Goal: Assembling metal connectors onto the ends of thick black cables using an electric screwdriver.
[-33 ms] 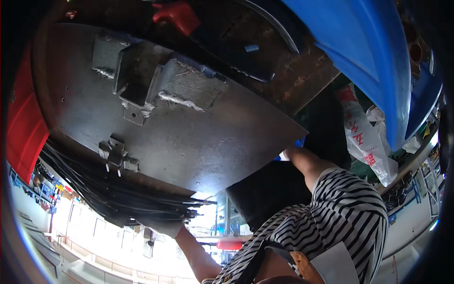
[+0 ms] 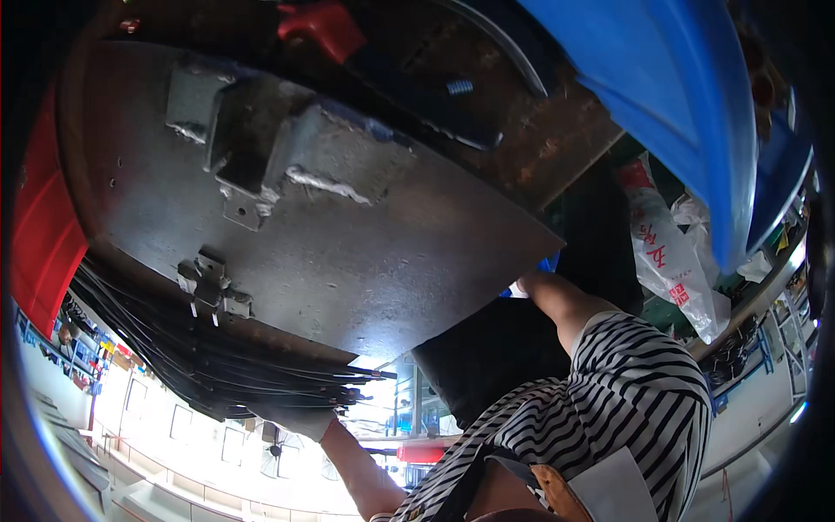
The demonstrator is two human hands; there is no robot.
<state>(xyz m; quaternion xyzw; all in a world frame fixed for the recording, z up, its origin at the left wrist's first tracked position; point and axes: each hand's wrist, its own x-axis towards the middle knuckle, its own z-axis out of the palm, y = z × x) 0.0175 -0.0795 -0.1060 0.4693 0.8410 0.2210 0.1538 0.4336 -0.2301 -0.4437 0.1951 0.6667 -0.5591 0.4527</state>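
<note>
My left hand [image 2: 304,421], in a pale glove, touches the underside of a bundle of black cables [image 2: 226,365] near their cut ends. Its fingers are hidden by the cables, so their grip does not show. My right hand [image 2: 519,287] reaches to the right corner of a grey metal plate [image 2: 417,252]. The plate covers most of that hand, and a blue patch [image 2: 548,263] shows beside it. On the plate sit a welded bracket [image 2: 243,209] and a small cross-shaped metal piece [image 2: 209,283].
Beyond the plate lie a tool with a red handle [image 2: 322,30] and a small spring [image 2: 459,87] on a rusty bench [image 2: 557,157]. A blue bin [image 2: 670,96] stands at the far right, a plastic bag [image 2: 665,248] below it. A red bin [image 2: 43,226] is at left.
The whole view has shifted very slightly to the left. Both hands stay in the same places, at the cables and at the plate's corner.
</note>
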